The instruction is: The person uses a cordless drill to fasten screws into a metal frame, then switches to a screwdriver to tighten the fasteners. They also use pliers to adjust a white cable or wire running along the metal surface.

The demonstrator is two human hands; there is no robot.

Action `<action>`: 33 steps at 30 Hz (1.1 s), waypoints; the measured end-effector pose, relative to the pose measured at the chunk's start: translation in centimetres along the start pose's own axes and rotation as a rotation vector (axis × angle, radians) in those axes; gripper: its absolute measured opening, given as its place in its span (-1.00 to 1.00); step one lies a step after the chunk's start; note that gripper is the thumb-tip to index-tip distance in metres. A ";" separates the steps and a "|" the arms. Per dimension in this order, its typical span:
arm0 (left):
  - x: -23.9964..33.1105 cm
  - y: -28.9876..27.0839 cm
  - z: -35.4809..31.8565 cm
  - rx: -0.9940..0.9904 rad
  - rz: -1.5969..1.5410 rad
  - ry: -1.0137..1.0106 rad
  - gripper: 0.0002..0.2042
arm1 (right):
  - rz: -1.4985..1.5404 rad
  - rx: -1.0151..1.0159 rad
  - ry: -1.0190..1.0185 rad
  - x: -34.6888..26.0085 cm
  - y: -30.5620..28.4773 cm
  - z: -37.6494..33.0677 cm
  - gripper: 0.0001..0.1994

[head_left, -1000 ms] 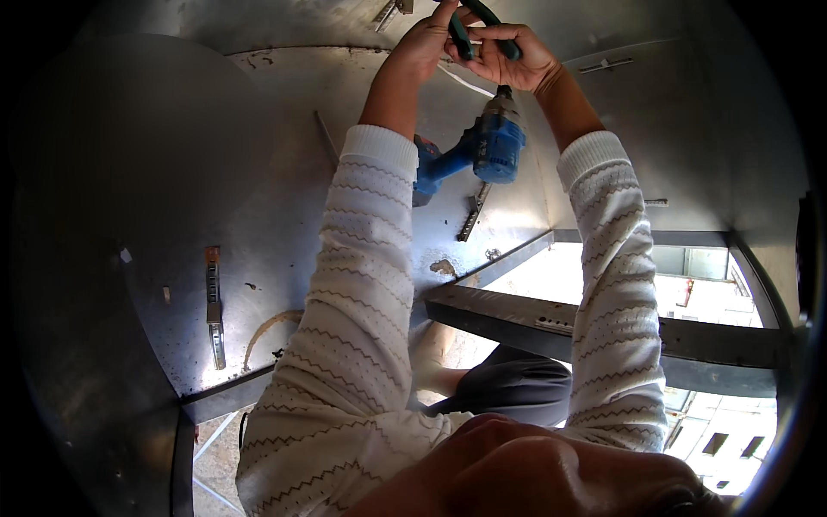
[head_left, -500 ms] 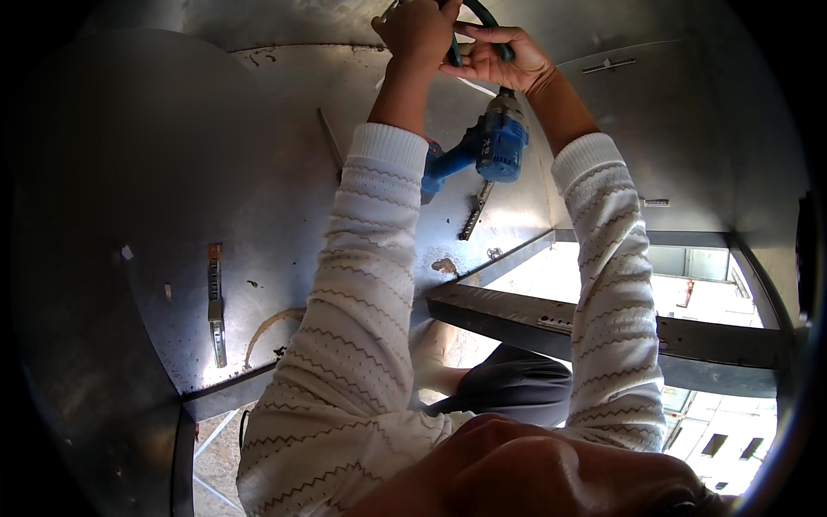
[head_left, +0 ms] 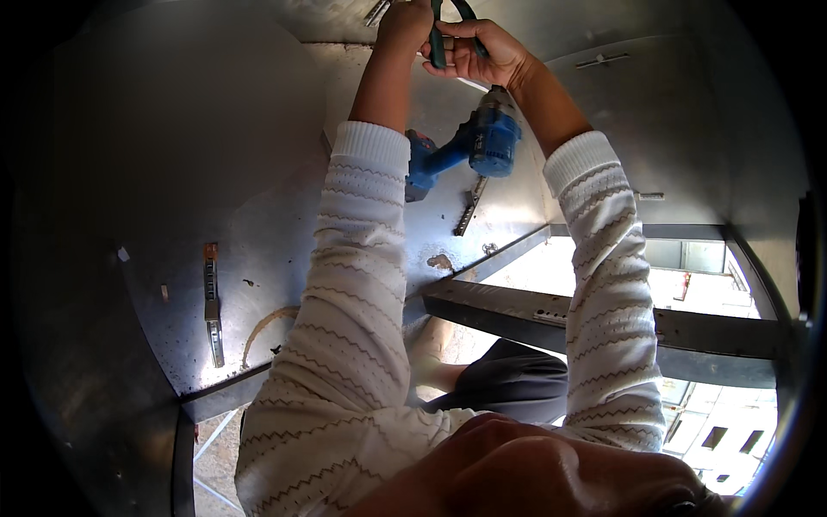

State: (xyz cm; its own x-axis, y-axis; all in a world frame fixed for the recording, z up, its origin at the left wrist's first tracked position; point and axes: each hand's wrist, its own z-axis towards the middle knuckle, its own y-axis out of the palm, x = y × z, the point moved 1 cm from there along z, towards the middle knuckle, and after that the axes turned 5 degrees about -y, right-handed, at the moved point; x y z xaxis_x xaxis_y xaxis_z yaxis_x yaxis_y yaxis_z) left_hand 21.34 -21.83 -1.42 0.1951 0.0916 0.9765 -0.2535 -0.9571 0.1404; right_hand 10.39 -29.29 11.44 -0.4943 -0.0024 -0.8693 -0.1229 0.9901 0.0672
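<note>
One steel panel (head_left: 215,155) fills the view, one dark beam (head_left: 603,323) crossing low right. One blue drill (head_left: 482,146) lies on the panel between the forearms. Two hands at the top edge: right hand (head_left: 482,53) gripping the green-handled pliers (head_left: 439,39); left hand (head_left: 405,24) fisted just beside them, contents hidden. Two small brackets (head_left: 211,302) sit left.

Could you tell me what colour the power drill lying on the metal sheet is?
The power drill is blue, seen in the head view.
</note>
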 end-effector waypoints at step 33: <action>1.5 2.3 -4.5 -1.232 -1.778 -0.092 -0.68 | -1.201 0.806 -0.833 11.3 23.8 -13.9 -0.35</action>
State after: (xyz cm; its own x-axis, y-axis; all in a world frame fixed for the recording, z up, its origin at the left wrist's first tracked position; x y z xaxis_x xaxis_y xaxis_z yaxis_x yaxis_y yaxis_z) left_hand 16.74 -22.63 1.07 0.8763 0.4000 -0.2687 -0.1138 0.7137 0.6912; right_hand -10.07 -7.70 10.02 0.1412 -0.9552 -0.2600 0.5083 0.2953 -0.8090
